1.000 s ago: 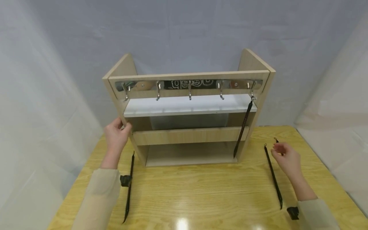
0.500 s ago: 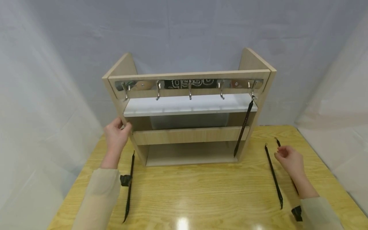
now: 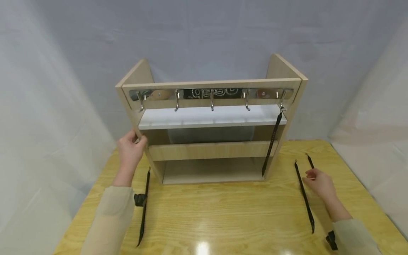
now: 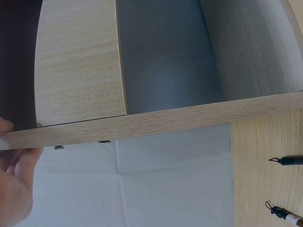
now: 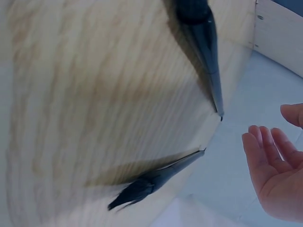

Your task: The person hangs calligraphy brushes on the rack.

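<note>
My left hand grips the left side panel of a pale wooden shelf rack; the left wrist view shows the panel edge between thumb and fingers. A dark calligraphy brush hangs by its loop from the rightmost hook. Two more brushes lie right of the rack: the inner brush and the outer brush, partly hidden by my arm. My right hand hovers over the outer one, fingers loosely bent and holding nothing. In the right wrist view this hand is apart from both brushes.
A shiny metal strip with several hooks spans the rack's top front. Left of the rack lies another brush; the left wrist view shows two loop ends there. White sheeting surrounds the wooden table.
My right hand has drawn back slightly toward me, uncovering more of the outer brush's loop end. My left hand keeps its grip on the rack.
</note>
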`<state>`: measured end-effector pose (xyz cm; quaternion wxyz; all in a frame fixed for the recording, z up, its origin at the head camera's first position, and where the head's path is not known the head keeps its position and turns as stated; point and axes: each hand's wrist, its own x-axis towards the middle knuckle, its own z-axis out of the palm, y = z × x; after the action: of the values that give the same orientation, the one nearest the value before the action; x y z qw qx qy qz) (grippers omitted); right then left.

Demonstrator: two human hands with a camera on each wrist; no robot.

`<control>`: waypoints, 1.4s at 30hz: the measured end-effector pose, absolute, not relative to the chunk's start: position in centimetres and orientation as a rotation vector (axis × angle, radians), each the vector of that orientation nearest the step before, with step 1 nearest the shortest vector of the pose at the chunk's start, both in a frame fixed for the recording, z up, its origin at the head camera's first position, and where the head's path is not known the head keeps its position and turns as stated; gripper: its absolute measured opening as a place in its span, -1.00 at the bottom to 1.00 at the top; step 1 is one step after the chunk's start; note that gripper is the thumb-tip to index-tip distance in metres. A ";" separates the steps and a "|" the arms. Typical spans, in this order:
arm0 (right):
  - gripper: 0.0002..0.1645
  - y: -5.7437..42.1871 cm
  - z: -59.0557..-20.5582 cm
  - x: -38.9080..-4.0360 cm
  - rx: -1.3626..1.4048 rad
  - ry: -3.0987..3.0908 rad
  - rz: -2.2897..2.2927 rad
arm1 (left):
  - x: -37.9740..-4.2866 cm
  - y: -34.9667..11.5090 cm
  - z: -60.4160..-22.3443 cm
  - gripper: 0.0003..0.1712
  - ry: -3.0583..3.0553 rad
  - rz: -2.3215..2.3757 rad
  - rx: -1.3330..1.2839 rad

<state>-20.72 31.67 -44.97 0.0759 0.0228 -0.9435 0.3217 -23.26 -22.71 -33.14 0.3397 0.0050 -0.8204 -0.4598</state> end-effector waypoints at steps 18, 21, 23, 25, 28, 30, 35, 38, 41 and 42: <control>-0.52 32.4 -45.7 -21.1 0.011 -3.057 0.990 | -23.3 -22.5 -33.2 -0.88 -2.111 -1.210 -0.023; -0.52 32.5 -45.8 -21.1 0.011 -3.072 0.991 | -23.3 -22.5 -33.1 -0.89 -2.110 -1.202 -0.027; -0.51 32.6 -45.9 -21.0 0.006 -3.082 1.001 | -23.3 -22.4 -33.1 -0.90 -2.109 -1.197 -0.029; -0.49 32.7 -45.9 -21.0 -0.002 -3.096 1.008 | -23.2 -22.3 -33.1 -0.91 -2.111 -1.192 -0.029; -0.47 32.8 -46.0 -21.0 -0.014 -3.116 1.020 | -23.2 -22.3 -33.1 -0.92 -2.119 -1.175 -0.027; -0.47 32.8 -46.1 -21.0 -0.011 -3.127 1.018 | -23.1 -22.3 -33.0 -0.92 -2.124 -1.172 -0.024; -0.47 32.9 -46.4 -21.0 -0.004 -3.132 1.015 | -23.1 -22.2 -33.0 -0.91 -2.119 -1.202 -0.032; -0.47 32.9 -46.6 -21.0 -0.007 -3.140 0.999 | -23.1 -22.2 -33.1 -0.91 -2.117 -1.209 -0.035; -0.45 32.8 -46.7 -21.1 -0.014 -3.147 0.969 | -23.0 -22.1 -33.0 -0.90 -2.125 -1.214 -0.026; -0.44 32.7 -46.7 -21.1 -0.015 -3.149 0.960 | -23.0 -22.1 -33.0 -0.89 -2.125 -1.219 -0.022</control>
<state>-21.10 32.71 -46.73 -0.0753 -0.0047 -0.9538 0.2908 -23.03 -22.12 -33.04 0.3389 -0.0086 -0.8162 -0.4679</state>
